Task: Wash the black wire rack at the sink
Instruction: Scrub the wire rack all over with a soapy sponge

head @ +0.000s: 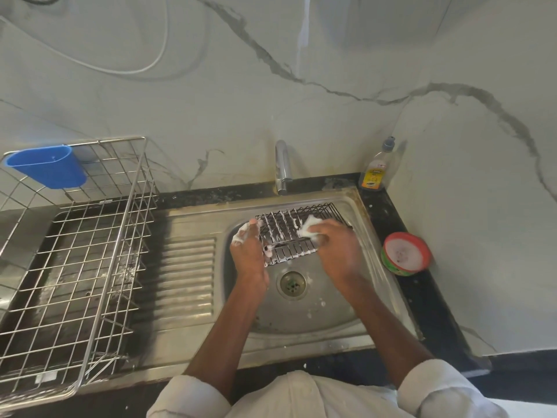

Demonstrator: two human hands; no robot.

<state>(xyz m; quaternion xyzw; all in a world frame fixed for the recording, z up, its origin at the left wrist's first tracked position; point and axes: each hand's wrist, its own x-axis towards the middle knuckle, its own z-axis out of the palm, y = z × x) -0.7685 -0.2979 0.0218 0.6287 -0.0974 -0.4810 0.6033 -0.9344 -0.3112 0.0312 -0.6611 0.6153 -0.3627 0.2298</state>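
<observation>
The black wire rack [287, 229], streaked with white foam, leans tilted against the far wall of the steel sink [325, 309]. My left hand [248, 251], foamy at the fingertips, holds the rack's left edge. My right hand [334, 245] grips a soapy white scrubber [310, 226] and presses it on the rack's right side. The scrubber is mostly hidden in foam.
A chrome tap [282, 165] stands behind the sink. A dish-soap bottle [376, 170] sits in the back right corner, and a round red-rimmed soap tub [405, 253] on the black counter at right. A steel drying basket [75, 267] with a blue cup holder [48, 167] fills the left.
</observation>
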